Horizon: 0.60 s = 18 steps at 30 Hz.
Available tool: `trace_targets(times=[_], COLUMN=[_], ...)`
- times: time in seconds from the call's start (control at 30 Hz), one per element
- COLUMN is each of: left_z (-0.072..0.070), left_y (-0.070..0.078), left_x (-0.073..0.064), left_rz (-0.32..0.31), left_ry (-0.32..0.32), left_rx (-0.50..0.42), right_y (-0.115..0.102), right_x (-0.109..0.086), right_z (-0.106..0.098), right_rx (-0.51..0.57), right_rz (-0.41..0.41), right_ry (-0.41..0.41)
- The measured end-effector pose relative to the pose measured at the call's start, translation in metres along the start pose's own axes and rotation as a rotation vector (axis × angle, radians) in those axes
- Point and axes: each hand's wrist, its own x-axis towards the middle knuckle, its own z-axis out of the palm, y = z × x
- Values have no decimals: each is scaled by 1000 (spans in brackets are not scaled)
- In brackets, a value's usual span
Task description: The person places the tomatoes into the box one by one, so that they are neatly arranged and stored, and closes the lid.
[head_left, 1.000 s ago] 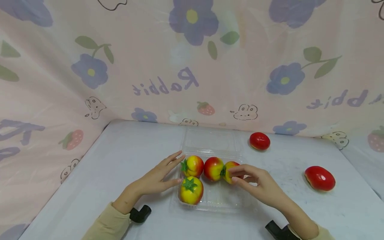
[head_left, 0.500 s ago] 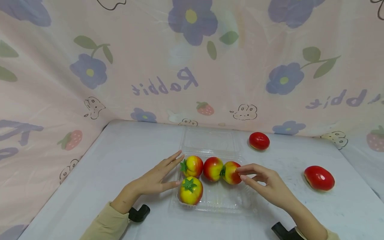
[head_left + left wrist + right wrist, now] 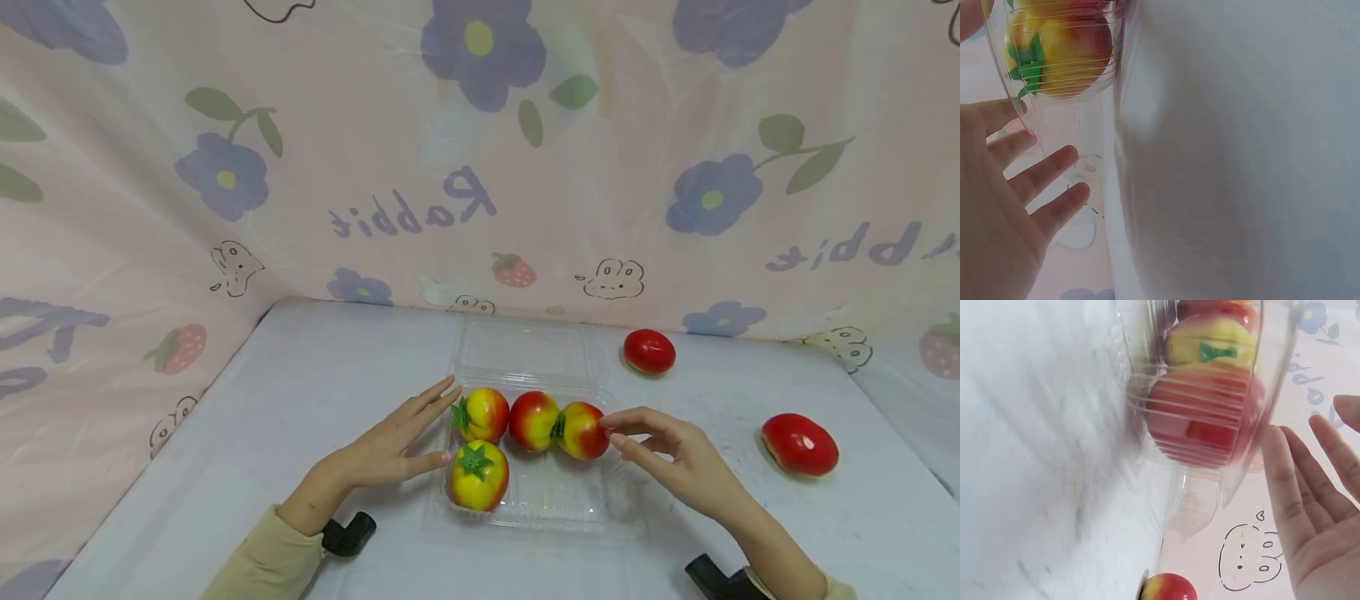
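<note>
A clear plastic clamshell box (image 3: 551, 500) lies with its lid (image 3: 525, 350) folded back. Inside are several glossy yellow-and-red toy fruits with green leafy caps, tomato-like in shape. One fruit (image 3: 483, 415) sits back left, one (image 3: 478, 477) front left, one (image 3: 533, 422) in the middle of the back row and one (image 3: 583, 431) at its right end. My left hand (image 3: 390, 442) is spread along the box's left side, fingertips right at the rim. My right hand (image 3: 675, 458) holds nothing; its loosely bent fingertips are right beside the right-end fruit at the box's right rim.
Two more red fruits lie on the white tabletop to the right: one (image 3: 649, 352) near the back wall, the other (image 3: 800, 445) further right. A patterned curtain (image 3: 585, 192) hangs behind and to the sides. Each wrist wears a black device (image 3: 349, 534).
My right hand has drawn back to the right, from over the right-end fruit to the box's right rim, uncovering that fruit. The left hand has stayed almost still.
</note>
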Motion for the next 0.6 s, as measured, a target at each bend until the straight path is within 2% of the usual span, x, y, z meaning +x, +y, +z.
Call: trace_targets(times=[0.33, 0.5, 0.6], left_z=[0, 0, 1], left_y=[1, 1, 1], left_x=[0, 0, 0], left_rz=[-14, -17, -21], left_ry=[1, -2, -2], left_rx=[-15, -21, -21], right_y=[6, 11, 15], right_x=[2, 3, 4], right_z=[-5, -8, -10], right_rx=[-61, -95, -115], right_rz=[-8, -17, -48], right_ry=[58, 109, 152])
